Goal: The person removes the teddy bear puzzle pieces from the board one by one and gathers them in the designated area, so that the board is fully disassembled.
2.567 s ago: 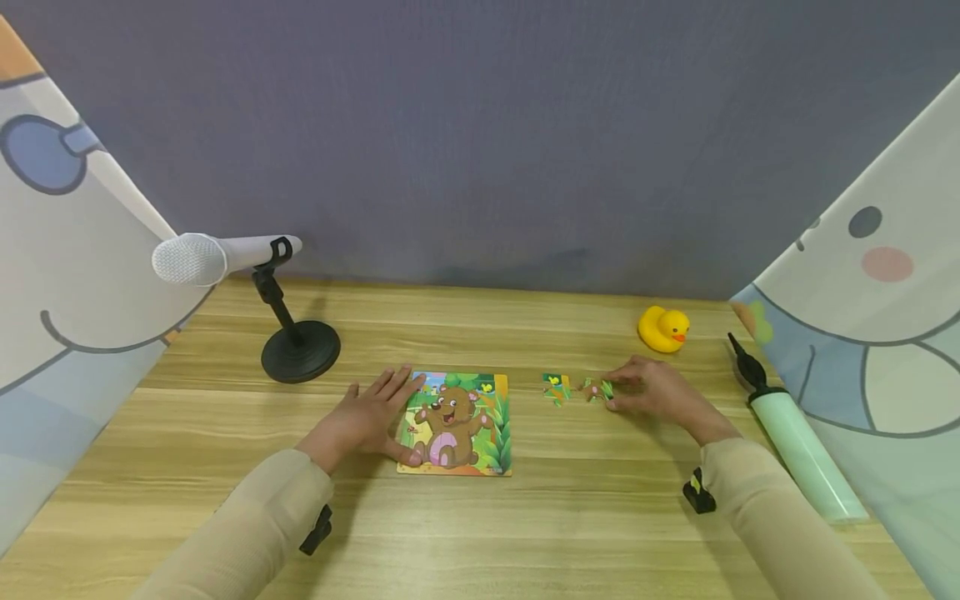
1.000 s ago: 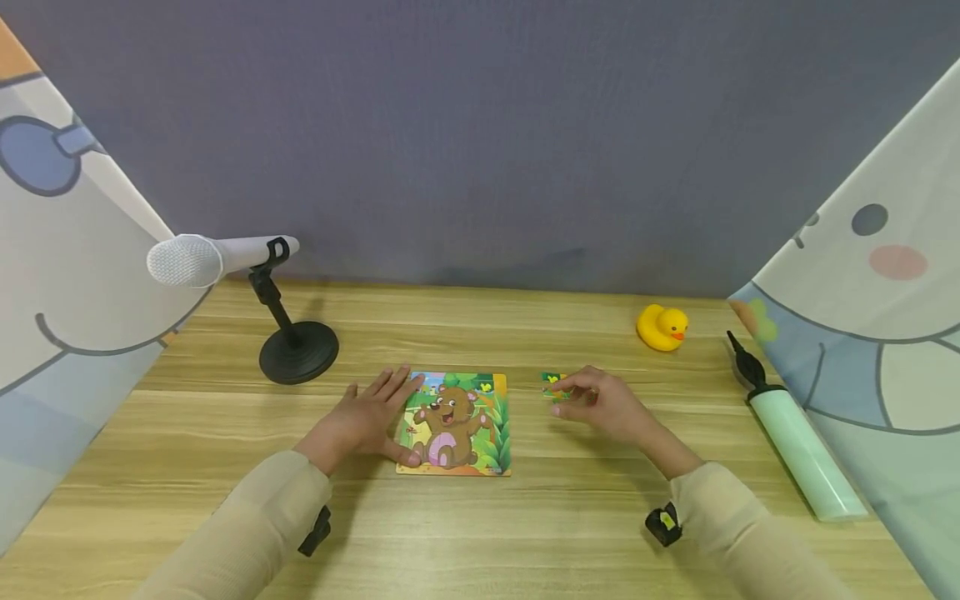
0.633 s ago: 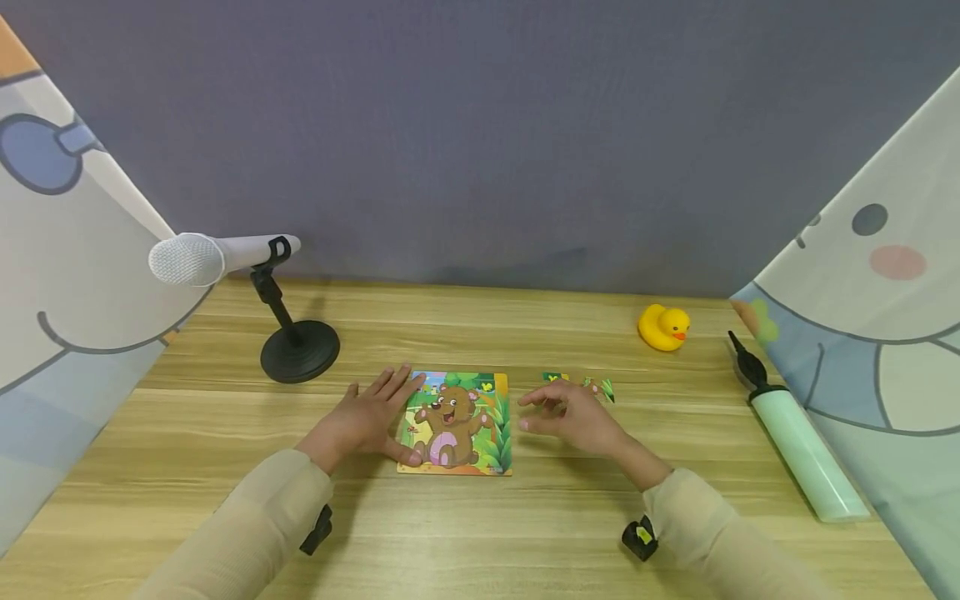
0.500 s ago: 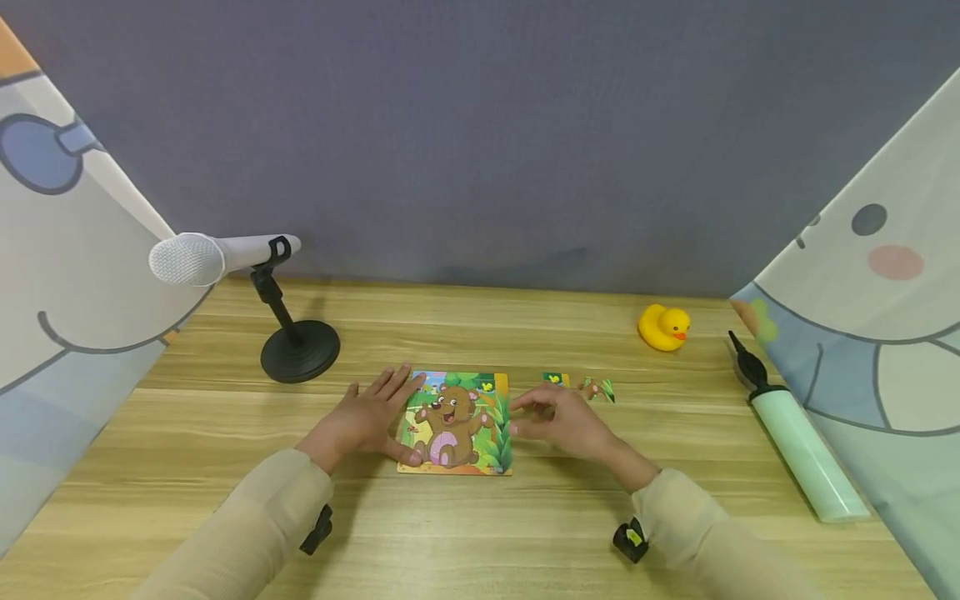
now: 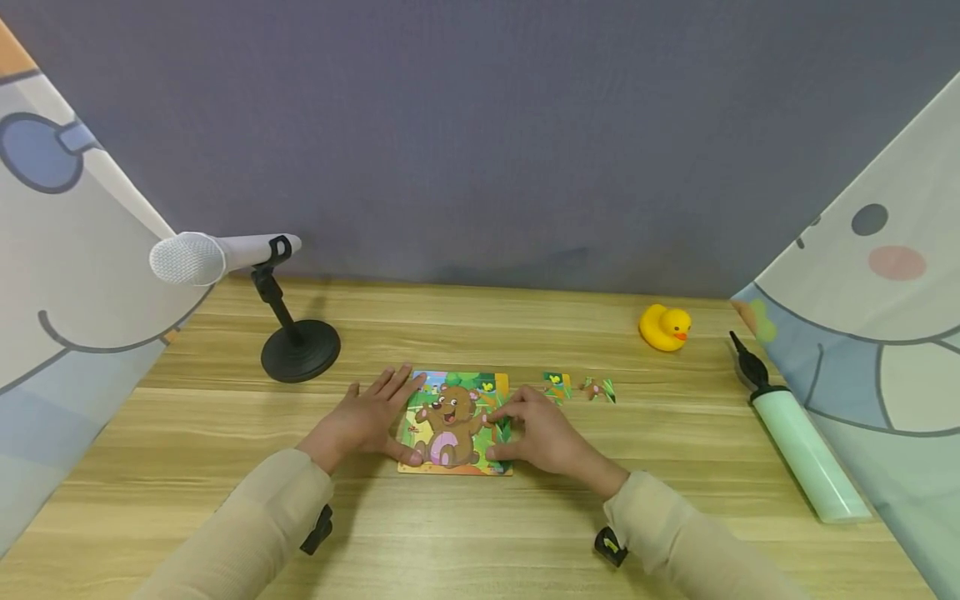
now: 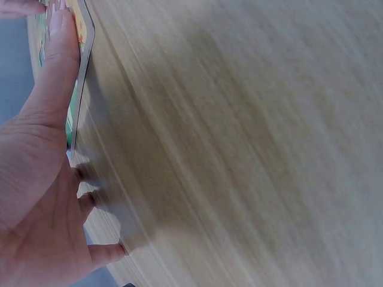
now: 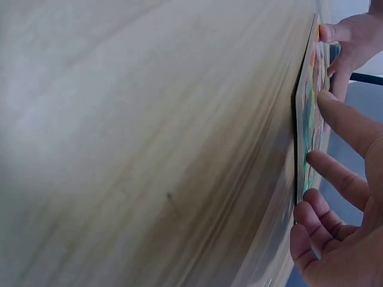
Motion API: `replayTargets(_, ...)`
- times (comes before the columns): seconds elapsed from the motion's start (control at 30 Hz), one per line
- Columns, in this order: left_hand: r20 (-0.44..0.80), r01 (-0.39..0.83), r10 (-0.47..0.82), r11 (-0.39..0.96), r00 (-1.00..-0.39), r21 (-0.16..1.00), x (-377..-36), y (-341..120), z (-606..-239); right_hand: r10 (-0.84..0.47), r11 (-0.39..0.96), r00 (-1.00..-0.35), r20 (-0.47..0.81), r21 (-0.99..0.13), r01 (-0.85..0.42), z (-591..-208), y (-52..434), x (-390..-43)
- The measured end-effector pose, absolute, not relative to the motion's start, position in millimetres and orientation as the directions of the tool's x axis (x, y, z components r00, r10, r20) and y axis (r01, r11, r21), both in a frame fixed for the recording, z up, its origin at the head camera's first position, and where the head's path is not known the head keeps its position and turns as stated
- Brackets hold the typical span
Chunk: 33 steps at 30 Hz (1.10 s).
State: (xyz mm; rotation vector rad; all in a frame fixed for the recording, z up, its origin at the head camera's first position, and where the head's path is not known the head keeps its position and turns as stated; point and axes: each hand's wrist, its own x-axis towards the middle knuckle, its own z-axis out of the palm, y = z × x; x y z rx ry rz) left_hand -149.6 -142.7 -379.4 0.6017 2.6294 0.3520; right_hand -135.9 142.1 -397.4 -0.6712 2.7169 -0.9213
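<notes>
A plain grey-blue backdrop (image 5: 480, 142) closes off the far side of a wood-grained table (image 5: 450, 533), and we see printed cartoon panels at the left and right. Near the middle of the table lies our flat square puzzle (image 5: 450, 423), which shows a brown bear among green leaves. The person's left hand (image 5: 365, 419) is spread wide at the puzzle's left side, its thumb resting on the near left corner; in the left wrist view we see other fingertips down on the wood. The right hand (image 5: 543, 433) reaches in from the right, thumb and forefinger apart and touching the puzzle's right part, the other fingers loosely bent; we make out nothing gripped in it. Just right of the puzzle's far part we find a loose bird piece (image 5: 556, 385), partly behind the right hand, and farther right a brown and green piece (image 5: 598, 389). At the far right sits a yellow rubber duck (image 5: 664, 328), with a pale green pump (image 5: 810, 454) slanting along the right edge. At the far left, a white microphone (image 5: 221, 257) rests on a black stand (image 5: 300, 348).
</notes>
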Motion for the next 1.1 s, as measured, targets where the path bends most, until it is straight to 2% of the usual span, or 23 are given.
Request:
replayTargets(0.33,-0.344,0.354,0.459,0.876,-0.819,0.327,-149.6,-141.9,-379.3,-0.51,0.7,-0.86,-0.014,-0.588,-0.405,-397.6,139.7,-133.1)
replayTargets(0.6,-0.336,0.353,0.458,0.876,-0.823,0.329,-150.2,-142.0,-380.2,-0.477,0.75,-0.879,-0.022,-0.531,-0.394,-396.9,141.4,-127.3)
replayTargets(0.93,-0.34,0.348,0.454,0.878,-0.824,0.329,-149.7,-142.7,-380.4,-0.49,0.719,-0.87,-0.063,-0.594,-0.362,-397.8,139.9,-124.0)
replayTargets(1.1,-0.342,0.346,0.453,0.878,-0.823,0.33,-149.8,-142.3,-379.9,-0.497,0.74,-0.866,-0.046,-0.543,-0.396,-395.8,138.7,-122.7)
